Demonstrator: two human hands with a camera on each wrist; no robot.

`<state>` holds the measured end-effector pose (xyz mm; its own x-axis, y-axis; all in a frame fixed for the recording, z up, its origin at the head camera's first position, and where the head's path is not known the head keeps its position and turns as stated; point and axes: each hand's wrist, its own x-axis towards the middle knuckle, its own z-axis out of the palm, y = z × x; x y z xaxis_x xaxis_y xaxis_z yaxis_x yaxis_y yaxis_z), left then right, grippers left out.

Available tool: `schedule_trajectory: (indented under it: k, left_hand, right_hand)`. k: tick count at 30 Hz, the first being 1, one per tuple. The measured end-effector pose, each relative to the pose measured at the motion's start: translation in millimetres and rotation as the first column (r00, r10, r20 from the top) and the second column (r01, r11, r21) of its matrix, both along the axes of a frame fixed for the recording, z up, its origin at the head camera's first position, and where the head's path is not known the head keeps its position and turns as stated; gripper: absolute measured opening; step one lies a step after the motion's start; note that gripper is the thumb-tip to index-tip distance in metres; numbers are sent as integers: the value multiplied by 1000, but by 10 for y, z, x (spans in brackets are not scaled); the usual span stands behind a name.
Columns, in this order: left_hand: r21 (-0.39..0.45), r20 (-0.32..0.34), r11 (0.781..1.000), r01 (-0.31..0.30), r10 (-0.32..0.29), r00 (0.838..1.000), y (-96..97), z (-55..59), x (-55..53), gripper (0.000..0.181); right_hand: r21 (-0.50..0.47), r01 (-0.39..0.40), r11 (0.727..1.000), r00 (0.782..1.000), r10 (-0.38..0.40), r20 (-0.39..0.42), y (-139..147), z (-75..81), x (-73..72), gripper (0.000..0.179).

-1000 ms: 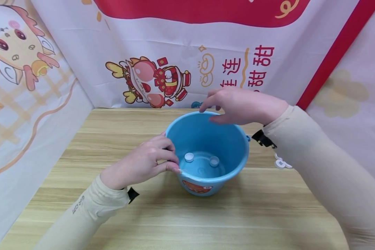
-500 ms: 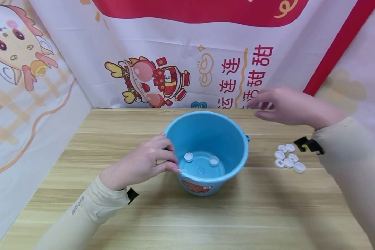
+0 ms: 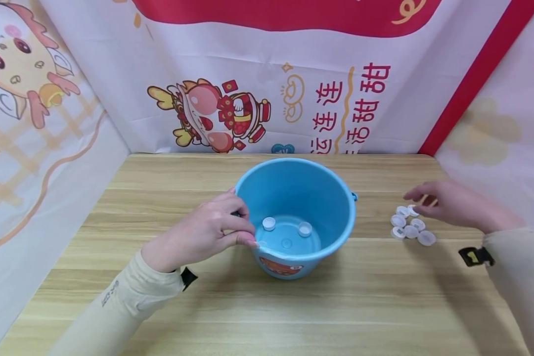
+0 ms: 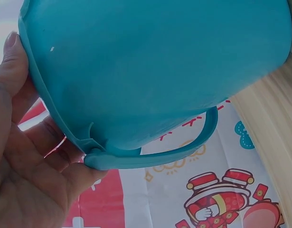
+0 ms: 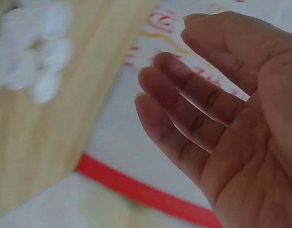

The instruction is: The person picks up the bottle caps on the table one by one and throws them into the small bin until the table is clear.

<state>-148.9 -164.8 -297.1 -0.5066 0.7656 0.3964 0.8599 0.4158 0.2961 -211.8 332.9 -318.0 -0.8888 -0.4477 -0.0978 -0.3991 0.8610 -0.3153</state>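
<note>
A blue bucket (image 3: pixel 293 198) stands upright on the wooden table, with two white bottle caps (image 3: pixel 269 224) lying on its floor. My left hand (image 3: pixel 209 230) grips the bucket's left rim; in the left wrist view the thumb and fingers (image 4: pixel 46 137) curl round the rim near the handle (image 4: pixel 160 159). Over on the right, my right hand (image 3: pixel 458 203) hovers at a cluster of several white caps (image 3: pixel 411 231). Its fingers (image 5: pixel 183 90) are relaxed and hold nothing in the right wrist view, where the caps look blurred. Whether a fingertip touches a cap cannot be told.
The wooden table (image 3: pixel 249 316) reaches back to a white printed cloth (image 3: pixel 249 54) with a red band. More printed cloth (image 3: pixel 44 148) hangs along the left side. The bucket's wall stands between my left hand and the loose caps.
My right hand has moved from above the bucket, rightward and then down to the loose caps, which its arm partly covered before. The left hand and bucket have stayed in place.
</note>
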Motion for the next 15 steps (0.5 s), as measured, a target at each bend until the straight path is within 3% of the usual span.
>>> schedule_trajectory:
  k: [7, 15]
  left_hand:
    - [6, -10, 1000, 6, -6, 1000, 8, -8, 0, 19]
    - [11, 1, 1000, 5, -5, 1000, 10, -14, -4, 20]
  right_hand:
    - [-8, 13, 1000, 1000, -13, -16, 304, -395, 165, 26]
    - [1, 51, 999, 999, -51, -4, 468, -671, 269, 25]
